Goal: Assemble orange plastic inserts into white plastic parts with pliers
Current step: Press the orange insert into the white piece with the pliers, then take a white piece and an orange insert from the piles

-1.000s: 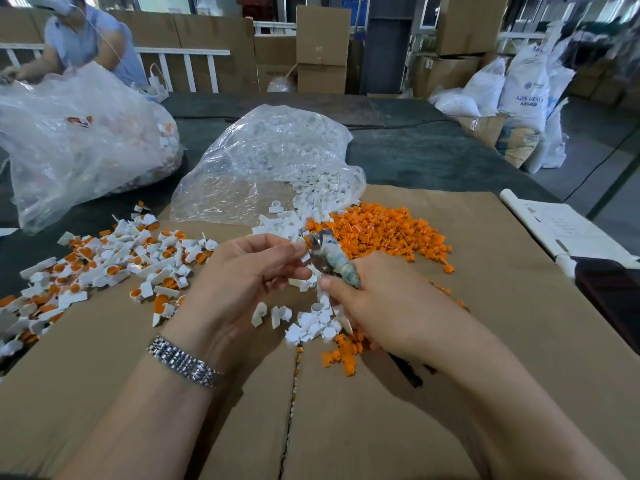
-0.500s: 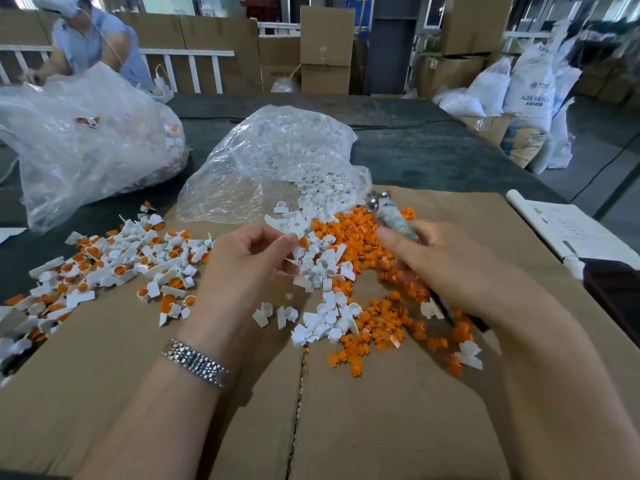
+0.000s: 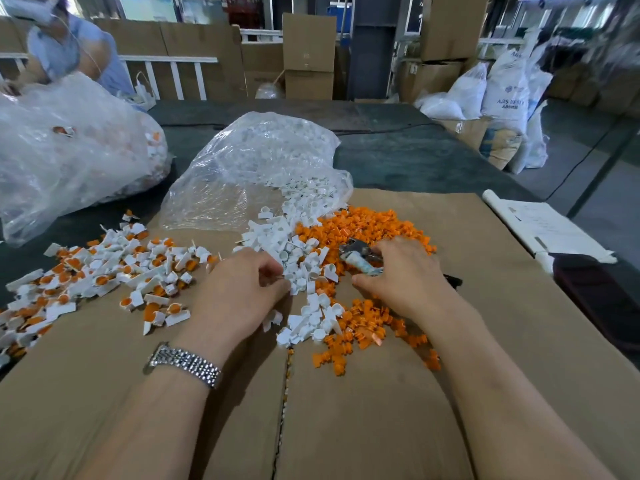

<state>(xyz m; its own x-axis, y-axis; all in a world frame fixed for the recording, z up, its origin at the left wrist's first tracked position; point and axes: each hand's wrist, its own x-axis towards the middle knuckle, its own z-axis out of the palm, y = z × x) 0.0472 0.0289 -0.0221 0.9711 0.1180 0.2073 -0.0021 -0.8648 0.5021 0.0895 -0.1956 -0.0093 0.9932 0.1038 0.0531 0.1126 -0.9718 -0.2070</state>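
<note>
Loose white plastic parts (image 3: 298,249) spill down the middle of the cardboard, with a heap of orange inserts (image 3: 375,225) to their right. My left hand (image 3: 239,292) is lowered onto the left edge of the white parts, and its curled fingertips pinch one of them. On the near edge of the orange heap, my right hand (image 3: 401,277) grips the pliers (image 3: 360,259) by their pale wrapped handle. The metal jaws point left, toward the white parts. Assembled white-and-orange pieces (image 3: 104,271) lie spread out at the left.
A clear bag of white parts (image 3: 256,161) lies open behind the piles. A larger clear bag (image 3: 69,150) sits at the far left, with a person (image 3: 69,53) behind it. Papers (image 3: 543,226) and a dark object (image 3: 595,292) lie at the right edge. A cardboard sheet (image 3: 381,410) covers the table.
The pliers left the part held in my left hand, swung out right over the orange heap, then came back down to its near edge. My left hand dropped onto the white parts.
</note>
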